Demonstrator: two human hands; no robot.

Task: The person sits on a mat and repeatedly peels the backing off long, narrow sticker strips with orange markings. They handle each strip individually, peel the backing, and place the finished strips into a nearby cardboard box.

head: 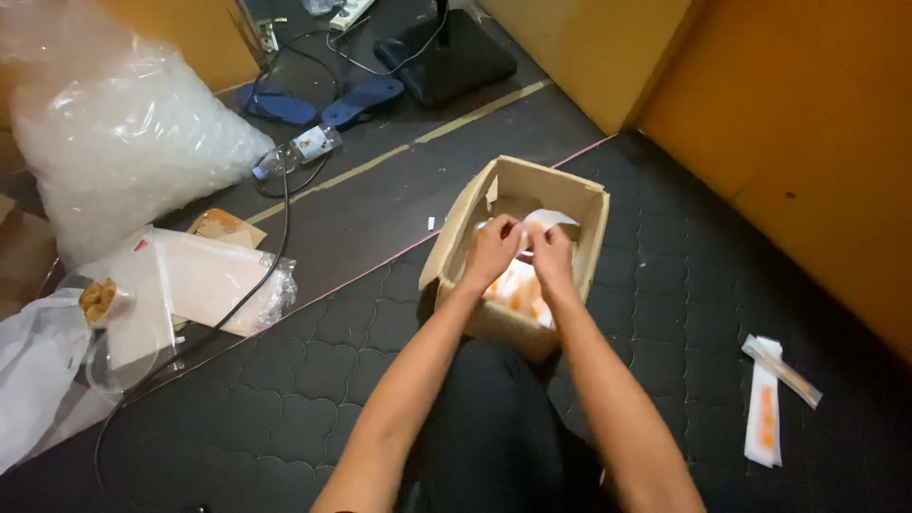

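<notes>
Head view: both hands meet inside an open cardboard box (pixel 518 242) sitting on a dark quilted mat (pixel 313 380) w/ scalloped stitching. Left hand (pixel 492 249) and right hand (pixel 551 255) are fingertip to fingertip, pinched together on a small white bit at the top of a white packet w/ orange print (pixel 518 290) lying in the box; exactly what the fingers clamp is too small to make out, but both are closed on it, not loose. Behind the grip, deeper in the box, a white sheet (pixel 551 220) curls up. Box near wall sits just under the wrists. Right of the grip, well apart on the mat, a matching white-and-orange packet (pixel 763 418) lies flat w/ a clear strip (pixel 781 370) across its top end. Left of the grip, past a thin pink line at the mat edge, dark floor w/ a tan tape stripe (pixel 399 152). Further left: flat clear-wrapped packets (pixel 204 280), a black cable (pixel 271 256), a big bag of clear plastic (pixel 123 142), a white bag (pixel 38 370) cut off by the frame edge. Beyond the grip: blue slippers (pixel 323 100), a plastic bottle (pixel 299 150), a black stand base (pixel 446 62). Orange-brown panels (pixel 798 123) wall in the right side. Box contents mostly hidden by the hands; person's dark-clothed legs fill the bottom.
</notes>
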